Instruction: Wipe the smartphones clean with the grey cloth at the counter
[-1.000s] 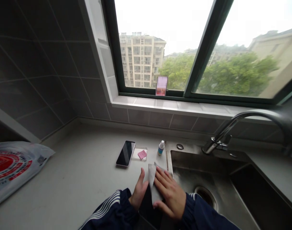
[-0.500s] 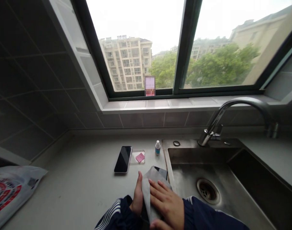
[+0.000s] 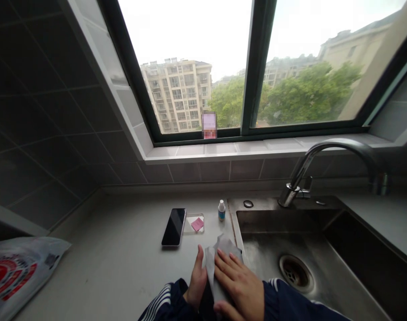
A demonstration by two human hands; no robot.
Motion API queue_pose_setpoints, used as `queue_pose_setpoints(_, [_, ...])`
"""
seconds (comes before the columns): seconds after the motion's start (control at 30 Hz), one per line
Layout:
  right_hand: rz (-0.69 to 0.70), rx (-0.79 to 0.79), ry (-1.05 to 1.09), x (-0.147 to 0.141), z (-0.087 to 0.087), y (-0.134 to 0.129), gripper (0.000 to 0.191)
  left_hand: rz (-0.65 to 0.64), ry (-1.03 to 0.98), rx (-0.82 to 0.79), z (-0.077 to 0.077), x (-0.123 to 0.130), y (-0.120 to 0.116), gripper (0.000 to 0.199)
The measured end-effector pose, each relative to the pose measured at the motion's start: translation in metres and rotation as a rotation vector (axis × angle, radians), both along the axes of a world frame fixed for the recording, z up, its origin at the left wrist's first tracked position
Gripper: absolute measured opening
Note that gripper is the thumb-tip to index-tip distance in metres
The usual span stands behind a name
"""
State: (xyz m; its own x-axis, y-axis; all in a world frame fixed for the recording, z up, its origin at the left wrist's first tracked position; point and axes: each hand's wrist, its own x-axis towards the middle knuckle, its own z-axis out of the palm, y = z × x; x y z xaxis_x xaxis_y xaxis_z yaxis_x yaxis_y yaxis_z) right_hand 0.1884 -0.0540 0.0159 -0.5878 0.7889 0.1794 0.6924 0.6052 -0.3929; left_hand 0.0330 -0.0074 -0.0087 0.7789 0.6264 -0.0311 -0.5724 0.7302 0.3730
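My left hand point(image 3: 197, 281) grips the edge of a dark flat object point(image 3: 205, 298), probably a phone or similar slab, low in the view. My right hand point(image 3: 237, 285) presses a grey wiping cloth point(image 3: 220, 263) against that object, with fingers spread over it. The cloth hides most of the object's face. A black smartphone point(image 3: 173, 227) lies on the counter beyond my hands, next to a clear plastic tray point(image 3: 193, 224) holding a pink pad point(image 3: 197, 224). A small dropper bottle point(image 3: 221, 210) stands to the right of the tray.
A stainless steel sink point(image 3: 283, 223) with a drain point(image 3: 295, 273) lies right of my hands, under a curved chrome faucet point(image 3: 323, 165). A printed plastic bag point(image 3: 19, 272) lies at the counter's left end. Tiled wall and a window stand behind.
The view has swung from tilted to nearly level. Both hands stay together on the cloth and dark object, and the cloth's top edge now looks more crumpled.
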Motion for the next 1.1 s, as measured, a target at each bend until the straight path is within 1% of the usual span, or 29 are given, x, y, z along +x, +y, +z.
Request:
queue_pose_setpoints(0.07, [0.019,0.065,0.015,-0.004,-0.006,-0.006,0.078,0.010,0.041,-0.054,-0.001,-0.001,-0.003,0.074])
queue_pose_setpoints(0.13, [0.064,0.129,0.035,-0.006,-0.012,-0.009,0.078,0.032,0.107,-0.126,-0.002,-0.002,-0.005,0.077])
queue_pose_setpoints(0.2, [0.096,0.148,0.047,-0.007,-0.013,-0.010,0.076,0.036,0.165,-0.179,-0.001,-0.004,-0.007,0.080])
queue_pose_setpoints(0.23, [0.094,0.132,0.051,-0.007,-0.012,-0.010,0.076,0.031,0.177,-0.188,0.000,-0.004,-0.008,0.081])
queue_pose_setpoints(0.3, [0.059,0.063,0.044,-0.005,-0.006,-0.009,0.076,0.011,0.155,-0.151,0.005,-0.004,-0.007,0.081])
queue_pose_setpoints(0.4, [-0.039,-0.038,-0.005,-0.001,0.006,-0.006,0.074,-0.031,0.067,-0.015,0.012,-0.001,-0.004,0.079])
queue_pose_setpoints(0.47, [-0.088,-0.056,-0.046,0.001,0.010,-0.005,0.074,-0.062,0.023,0.044,0.015,0.000,-0.002,0.076])
queue_pose_setpoints(0.53, [-0.108,-0.033,-0.067,0.000,0.008,-0.007,0.077,-0.065,0.003,0.061,0.016,0.001,-0.002,0.074])
queue_pose_setpoints(0.6, [-0.088,0.029,-0.064,-0.002,0.001,-0.011,0.082,-0.053,0.018,0.050,0.015,0.000,-0.003,0.075])
queue_pose_setpoints(0.63, [-0.067,0.078,-0.056,-0.004,-0.004,-0.014,0.080,-0.052,0.041,0.028,0.014,0.000,-0.004,0.078])
queue_pose_setpoints(0.67, [-0.037,0.136,-0.048,-0.006,-0.010,-0.017,0.074,-0.053,0.069,-0.006,0.013,0.000,-0.005,0.081])
queue_pose_setpoints(0.73, [0.028,0.279,-0.051,-0.010,-0.020,-0.022,0.053,-0.072,0.128,-0.093,0.013,-0.001,-0.008,0.092])
queue_pose_setpoints(0.77, [0.057,0.348,-0.055,-0.012,-0.023,-0.025,0.046,-0.081,0.153,-0.133,0.013,-0.002,-0.009,0.097])
queue_pose_setpoints(0.83, [0.102,0.438,-0.060,-0.014,-0.028,-0.028,0.041,-0.095,0.188,-0.177,0.015,-0.002,-0.011,0.105])
queue_pose_setpoints(0.87, [0.120,0.448,-0.059,-0.014,-0.028,-0.030,0.041,-0.097,0.197,-0.182,0.016,-0.002,-0.011,0.107])
queue_pose_setpoints(0.93, [0.130,0.399,-0.055,-0.013,-0.025,-0.030,0.042,-0.093,0.197,-0.177,0.018,-0.002,-0.011,0.108])
queue_pose_setpoints(1.0, [0.124,0.282,-0.057,-0.008,-0.016,-0.027,0.048,-0.090,0.179,-0.154,0.018,-0.002,-0.009,0.106])
queue_pose_setpoints(1.03, [0.119,0.212,-0.059,-0.005,-0.010,-0.024,0.055,-0.087,0.164,-0.134,0.018,-0.002,-0.008,0.104])
queue_pose_setpoints(1.1, [0.085,0.072,-0.060,0.001,0.002,-0.017,0.083,-0.082,0.121,-0.075,0.016,-0.004,-0.006,0.095])
